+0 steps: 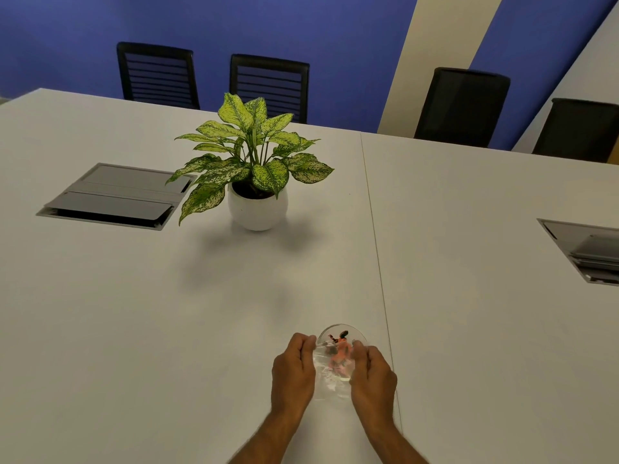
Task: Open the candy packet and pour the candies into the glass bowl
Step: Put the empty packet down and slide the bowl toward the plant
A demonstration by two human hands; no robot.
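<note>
We hold the candy packet (336, 358) between our two hands, low over the table (140, 329) and close to us. Our left hand (294, 371) has its grip pinched on the left edge of the packet, and our right hand (372, 376) has its grip pinched on the right edge. The packet is clear and shiny, with orange and dark bits showing inside. The glass bowl (340, 331) sits right under and just behind the packet; we see only its round far rim.

We think the packet could rip open too fast if we pull hard, and candies could jump out and roll across the smooth table. The bowl looks small, so some could miss it. A bump from our hands could also push the bowl away.

The table is wide, white and flat, with a thin seam (376, 246) running down it. Farther off stands a leafy plant (249, 162) in a white pot (257, 212), with a grey flap box (114, 195) set into the table to its left, and another (589, 252) at the right. Black chairs (269, 85) wait beyond, against a blue wall (301, 25).
</note>
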